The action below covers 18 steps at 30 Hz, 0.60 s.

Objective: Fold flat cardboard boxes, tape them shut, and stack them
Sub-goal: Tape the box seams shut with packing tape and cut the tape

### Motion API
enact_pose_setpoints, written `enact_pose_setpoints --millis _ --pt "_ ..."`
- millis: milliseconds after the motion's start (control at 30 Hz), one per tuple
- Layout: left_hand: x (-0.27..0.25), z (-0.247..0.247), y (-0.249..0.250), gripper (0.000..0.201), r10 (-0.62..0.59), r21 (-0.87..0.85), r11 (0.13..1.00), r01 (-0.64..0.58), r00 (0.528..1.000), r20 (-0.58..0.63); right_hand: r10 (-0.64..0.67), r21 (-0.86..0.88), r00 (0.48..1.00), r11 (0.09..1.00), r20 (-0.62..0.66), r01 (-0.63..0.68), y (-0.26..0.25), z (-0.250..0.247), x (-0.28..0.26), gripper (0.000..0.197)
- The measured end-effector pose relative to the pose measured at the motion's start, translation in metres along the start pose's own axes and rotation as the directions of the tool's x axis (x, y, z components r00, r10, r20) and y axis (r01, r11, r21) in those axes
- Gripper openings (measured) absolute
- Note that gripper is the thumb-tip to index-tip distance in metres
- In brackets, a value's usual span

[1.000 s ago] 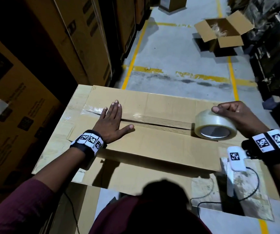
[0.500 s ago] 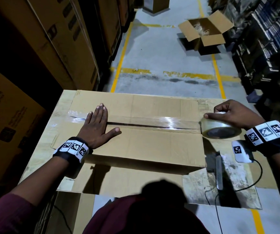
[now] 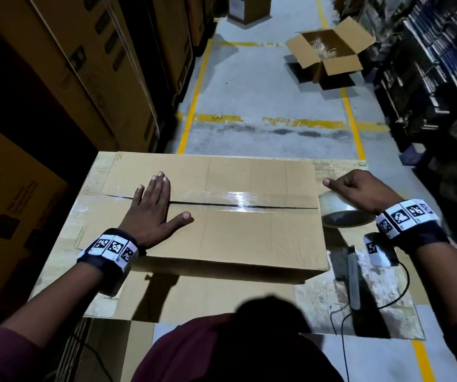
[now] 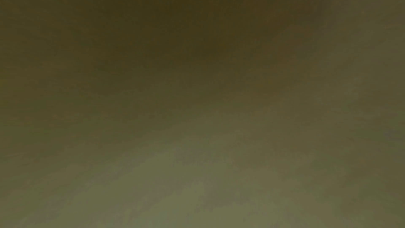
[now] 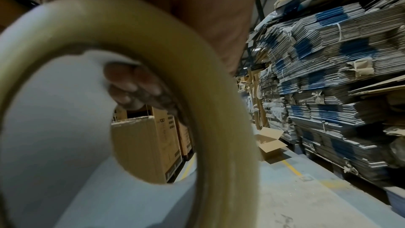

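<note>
**Ana:** The brown cardboard box (image 3: 216,216) lies on the surface (image 3: 64,244), which is covered with flat cardboard, right in front of the person. That is what the head view shows. A shiny strip of clear tape (image 3: 238,201) runs along the dark slit where the two top flaps meet.

**Ben:** What are the hands doing?

**Ana:** The left hand (image 3: 152,213) lies flat on the box top near the left end of the slit. Its fingers are straight and together, and the thumb sticks out. The right hand (image 3: 359,191) is curled over a round roll of clear tape (image 3: 345,213), just past the right edge of the box.

**Ben:** And the left wrist view?

**Ana:** It is only a dull brown blur. I cannot tell anything from it.

**Ben:** The right wrist view?

**Ana:** The roll of clear tape (image 5: 175,58) fills most of it. Fingertips (image 5: 136,86) poke into its hole, so the hand is holding the roll. Behind it are stacks of flat cardboard (image 5: 328,75) on shelves and an open box (image 5: 269,143) on the floor.

**Ben:** So which step is this?

**Ana:** I think it is the taping step, close to its end, since the roll is already past the box edge.

**Ben:** What comes next?

**Ana:** My guess is the tape must go down the right side, get cut or torn, and be rubbed flat. I see no cutter for sure. Then the box can be stacked.
</note>
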<state>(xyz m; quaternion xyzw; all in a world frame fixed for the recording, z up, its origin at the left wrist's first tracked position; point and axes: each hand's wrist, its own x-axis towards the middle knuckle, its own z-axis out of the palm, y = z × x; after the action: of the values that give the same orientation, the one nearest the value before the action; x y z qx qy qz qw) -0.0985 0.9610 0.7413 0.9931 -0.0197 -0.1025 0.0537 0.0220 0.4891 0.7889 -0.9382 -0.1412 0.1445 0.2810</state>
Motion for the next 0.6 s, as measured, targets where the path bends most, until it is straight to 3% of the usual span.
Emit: enact_pose_setpoints --millis 133,267,500,600 --pt "-0.001 0.001 0.049 0.114 0.183 0.038 0.982 -0.185 0.982 0.042 0.019 -0.004 0.999 1.000 -0.047 -0.020 0.008 0.006 0.007 0.061" --pt "0.004 0.008 0.124 0.109 0.407 0.016 0.912 -0.410 0.910 0.082 0.020 -0.105 1.000 0.994 0.020 -0.018 0.019 0.035 0.013 0.065" --pt "0.009 0.017 0.193 0.106 0.482 -0.036 0.876 -0.480 0.872 0.088 0.090 0.051 0.991 0.995 -0.104 -0.085 0.039 0.055 0.012 0.063" --pt "0.010 0.017 0.211 0.108 0.491 -0.032 0.871 -0.490 0.865 0.101 0.055 0.090 0.991 0.995 -0.124 -0.044 0.044 0.056 0.013 0.051"
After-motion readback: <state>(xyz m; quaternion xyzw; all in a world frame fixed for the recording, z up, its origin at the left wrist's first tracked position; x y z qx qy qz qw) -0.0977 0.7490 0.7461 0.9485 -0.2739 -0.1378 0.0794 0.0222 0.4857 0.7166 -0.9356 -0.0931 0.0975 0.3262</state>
